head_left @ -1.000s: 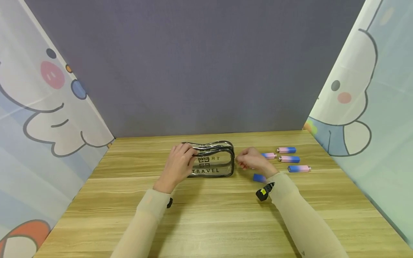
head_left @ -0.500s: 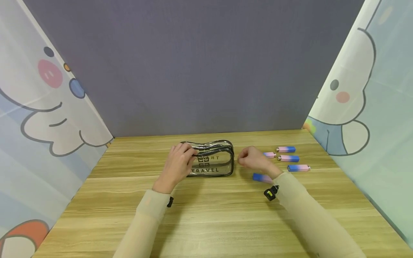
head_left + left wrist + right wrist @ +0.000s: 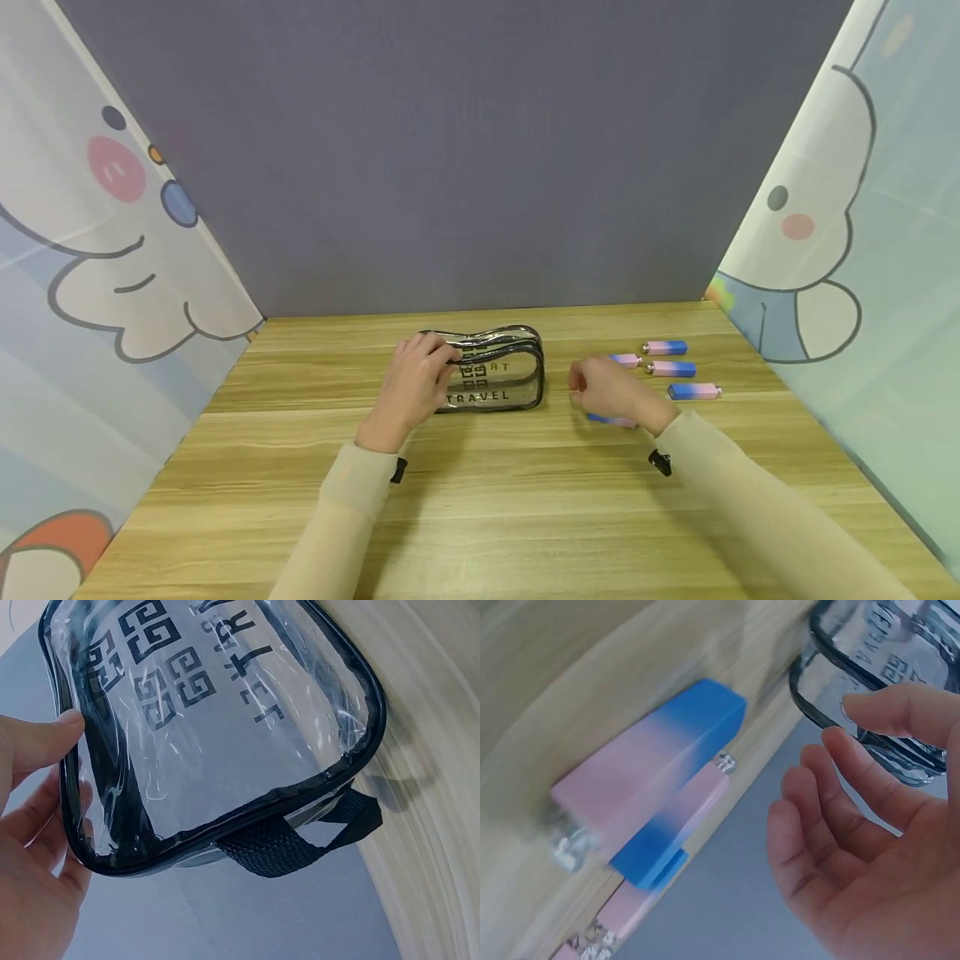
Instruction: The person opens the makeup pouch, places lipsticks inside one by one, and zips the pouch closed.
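Note:
A clear travel pouch with black trim point(image 3: 491, 385) stands on the wooden table. My left hand point(image 3: 412, 379) grips its top left edge; in the left wrist view the thumb of that hand point(image 3: 37, 825) lies on the near side and the fingers behind the black piping. To the pouch's right, my right hand point(image 3: 611, 387) hovers by the nearest blue-and-pink tube point(image 3: 613, 420), partly covering it. In the right wrist view my right hand point(image 3: 870, 825) has relaxed, bent fingers with nothing between them, beside a large-looking tube point(image 3: 652, 765).
Several more blue-and-pink tubes with silvery ends lie on the right, among them one at the back point(image 3: 665, 348) and one farthest right point(image 3: 694, 391). A grey panel point(image 3: 480, 167) rises behind the table point(image 3: 480, 500), with printed curtains on both sides.
My right hand has moved away from the pouch's right end, to the right and slightly toward me, over the nearest tube. My left hand keeps its grip on the pouch.

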`<state>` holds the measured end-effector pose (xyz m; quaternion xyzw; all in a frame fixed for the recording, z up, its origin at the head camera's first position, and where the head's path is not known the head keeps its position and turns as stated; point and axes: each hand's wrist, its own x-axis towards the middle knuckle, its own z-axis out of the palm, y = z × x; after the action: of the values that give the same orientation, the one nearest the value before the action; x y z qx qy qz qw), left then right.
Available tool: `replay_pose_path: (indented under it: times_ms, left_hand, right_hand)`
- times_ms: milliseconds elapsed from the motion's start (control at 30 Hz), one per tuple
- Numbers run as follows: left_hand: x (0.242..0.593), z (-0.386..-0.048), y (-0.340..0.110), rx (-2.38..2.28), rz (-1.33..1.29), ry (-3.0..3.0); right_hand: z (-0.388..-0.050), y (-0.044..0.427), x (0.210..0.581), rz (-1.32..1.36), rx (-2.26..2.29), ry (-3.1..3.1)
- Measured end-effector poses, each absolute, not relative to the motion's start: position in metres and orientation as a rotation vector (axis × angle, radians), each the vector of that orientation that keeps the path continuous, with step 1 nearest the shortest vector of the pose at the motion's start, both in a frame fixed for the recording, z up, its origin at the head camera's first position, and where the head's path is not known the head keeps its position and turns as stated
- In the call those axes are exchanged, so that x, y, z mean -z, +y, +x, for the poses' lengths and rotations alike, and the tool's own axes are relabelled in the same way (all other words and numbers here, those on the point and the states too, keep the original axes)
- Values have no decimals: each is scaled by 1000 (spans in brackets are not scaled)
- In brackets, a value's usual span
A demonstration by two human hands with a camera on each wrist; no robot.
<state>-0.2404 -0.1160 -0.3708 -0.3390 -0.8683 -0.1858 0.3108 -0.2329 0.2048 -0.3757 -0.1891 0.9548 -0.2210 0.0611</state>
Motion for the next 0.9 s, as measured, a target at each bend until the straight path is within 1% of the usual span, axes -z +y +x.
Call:
replay_pose_path:
  times_ms: [333,600,900]
  left_hand:
    - [370,-238,-115,504,-878,-2318]
    - [371,-237,-115,504,-861,-2328]
    - [370,-235,-115,505,-858,-2336]
  right_hand:
    - [-218,222,380,-563,429,2976]
    - [-213,234,388,-562,399,2979]
    - [-211,238,394,-453,365,2962]
